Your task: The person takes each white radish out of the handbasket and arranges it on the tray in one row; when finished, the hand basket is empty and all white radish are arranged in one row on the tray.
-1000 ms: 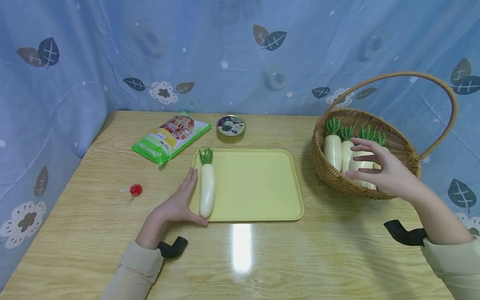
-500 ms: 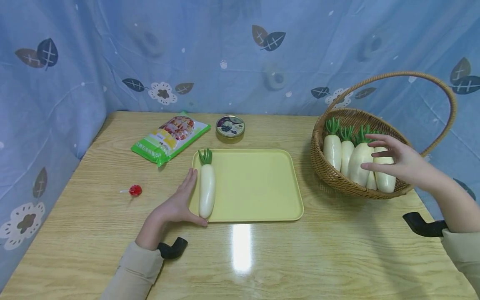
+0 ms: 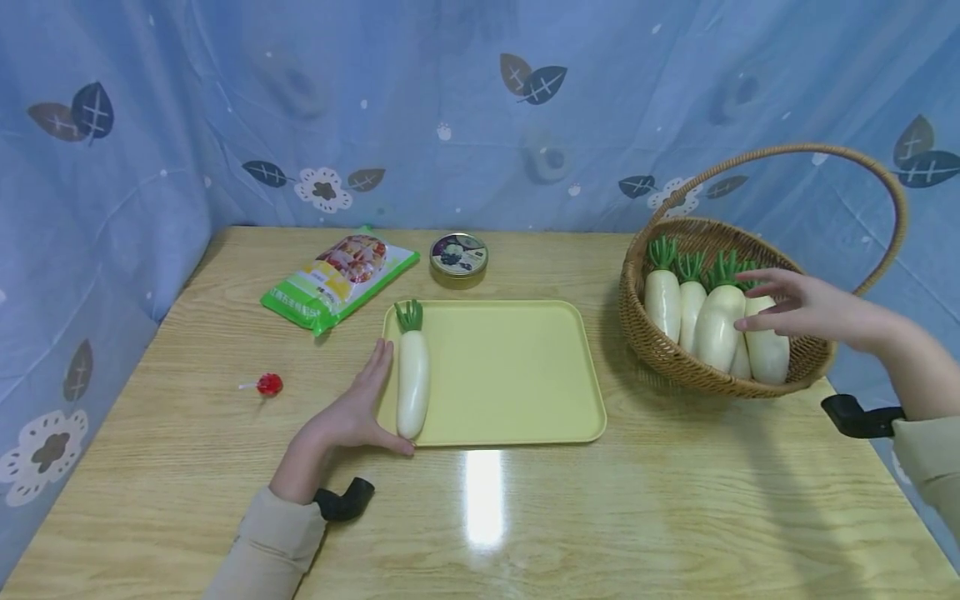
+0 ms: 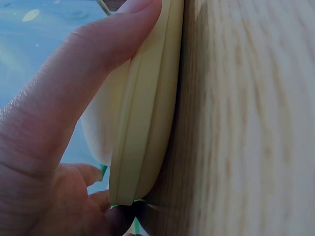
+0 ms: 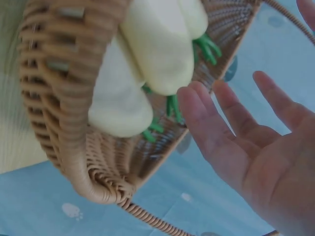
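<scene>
In the head view my left hand (image 3: 352,412) rests at the left front corner of a yellow tray (image 3: 517,371), fingers along its left side, thumb at its front edge. The left wrist view has the straight thumb (image 4: 74,73) against the tray's rim (image 4: 140,142). A white radish (image 3: 413,383) with green stalks lies lengthwise along the tray's left side. My right hand (image 3: 817,310), fingers spread and holding nothing, hovers at the right side of a wicker basket (image 3: 660,354). Several white radishes (image 3: 717,329) lean inside it, stalks up. Fingertips overlap the rightmost ones in the head view.
A green and white food bag (image 3: 341,279) and a round tin (image 3: 459,254) lie behind the tray. Left of my left hand is a red lollipop (image 3: 269,384). The basket's tall handle (image 3: 847,150) arches above it, and a blue curtain (image 3: 420,108) hangs behind the table.
My right hand has moved right across the basket, uncovering the middle radishes, its fingers spread throughout. My left hand, the tray and the radish on it have stayed put.
</scene>
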Tool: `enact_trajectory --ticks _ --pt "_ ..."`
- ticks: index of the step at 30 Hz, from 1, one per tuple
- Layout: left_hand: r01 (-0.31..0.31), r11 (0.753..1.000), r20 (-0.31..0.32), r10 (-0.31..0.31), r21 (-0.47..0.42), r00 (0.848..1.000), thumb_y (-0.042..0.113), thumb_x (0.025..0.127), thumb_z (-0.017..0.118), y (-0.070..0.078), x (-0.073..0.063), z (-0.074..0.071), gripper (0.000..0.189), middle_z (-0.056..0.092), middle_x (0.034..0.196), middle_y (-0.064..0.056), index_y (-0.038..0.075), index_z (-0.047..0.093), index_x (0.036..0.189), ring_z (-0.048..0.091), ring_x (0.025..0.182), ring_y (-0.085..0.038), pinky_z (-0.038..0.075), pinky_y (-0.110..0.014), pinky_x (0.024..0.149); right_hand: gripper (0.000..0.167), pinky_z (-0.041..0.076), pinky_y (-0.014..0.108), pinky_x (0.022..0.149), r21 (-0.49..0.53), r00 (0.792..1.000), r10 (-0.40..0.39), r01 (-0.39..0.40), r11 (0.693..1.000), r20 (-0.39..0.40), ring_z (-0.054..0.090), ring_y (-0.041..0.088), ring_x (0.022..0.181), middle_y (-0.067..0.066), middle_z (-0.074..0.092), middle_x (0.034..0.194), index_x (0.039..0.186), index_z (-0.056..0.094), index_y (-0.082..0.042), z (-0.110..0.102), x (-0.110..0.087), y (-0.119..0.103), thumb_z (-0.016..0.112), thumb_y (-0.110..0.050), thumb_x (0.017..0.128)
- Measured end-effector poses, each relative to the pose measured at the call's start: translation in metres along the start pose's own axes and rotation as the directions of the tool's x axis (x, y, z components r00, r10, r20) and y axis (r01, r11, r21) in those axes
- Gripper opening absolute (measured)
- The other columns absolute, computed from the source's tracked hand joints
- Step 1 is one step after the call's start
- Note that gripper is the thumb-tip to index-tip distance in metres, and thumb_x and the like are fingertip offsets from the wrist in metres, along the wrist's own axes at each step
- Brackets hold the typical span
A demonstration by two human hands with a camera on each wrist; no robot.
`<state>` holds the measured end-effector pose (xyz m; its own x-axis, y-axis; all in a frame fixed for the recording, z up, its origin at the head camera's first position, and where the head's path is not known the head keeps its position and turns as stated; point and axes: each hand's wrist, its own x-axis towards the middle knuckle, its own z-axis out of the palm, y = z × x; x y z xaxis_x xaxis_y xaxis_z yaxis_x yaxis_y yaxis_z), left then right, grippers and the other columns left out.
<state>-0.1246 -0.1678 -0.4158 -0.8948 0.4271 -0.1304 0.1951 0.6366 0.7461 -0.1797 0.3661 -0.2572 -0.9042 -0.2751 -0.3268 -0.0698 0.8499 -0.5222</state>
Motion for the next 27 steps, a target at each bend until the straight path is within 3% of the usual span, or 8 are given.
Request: enact_trajectory --ticks 13,20,27 --pt "-0.001 1.0 -0.004 0.001 0.006 1.0 0.042 0.049 0.088 -0.001 -0.001 0.0 0.143 -0.019 0.149 -0.018 0.004 -0.011 0.145 -0.01 0.135 -0.037 0.006 -0.057 0.105 0.078 0.049 0.05 0.076 -0.018 0.989 0.102 -0.101 0.995 0.106 0.045 0.053 0.105 0.041 0.022 0.128 0.141 0.01 0.007 -0.015 0.017 0.016 0.057 -0.03 0.09" --pt "0.011 1.0 -0.004 -0.011 -0.001 1.0 0.041 0.048 0.089 0.0 -0.002 -0.001 0.143 -0.019 0.149 -0.016 0.005 -0.011 0.145 -0.01 0.136 -0.036 0.008 -0.057 0.106 0.086 0.049 0.049 0.078 -0.014 0.971 0.167 -0.167 0.986 0.169 0.033 0.057 0.113 0.045 0.017 0.129 0.141 0.005 0.008 -0.022 0.029 0.02 0.057 -0.036 0.089" --pt "0.019 1.0 -0.001 -0.019 -0.004 1.0 0.041 0.047 0.089 0.001 -0.001 -0.001 0.144 -0.019 0.15 -0.014 0.007 -0.011 0.145 -0.01 0.136 -0.035 0.007 -0.056 0.106 0.092 0.051 0.044 0.072 -0.012 0.951 0.239 -0.242 0.97 0.196 0.041 0.053 0.106 0.045 0.014 0.129 0.14 0.0 0.011 -0.024 0.035 0.027 0.058 -0.039 0.088"
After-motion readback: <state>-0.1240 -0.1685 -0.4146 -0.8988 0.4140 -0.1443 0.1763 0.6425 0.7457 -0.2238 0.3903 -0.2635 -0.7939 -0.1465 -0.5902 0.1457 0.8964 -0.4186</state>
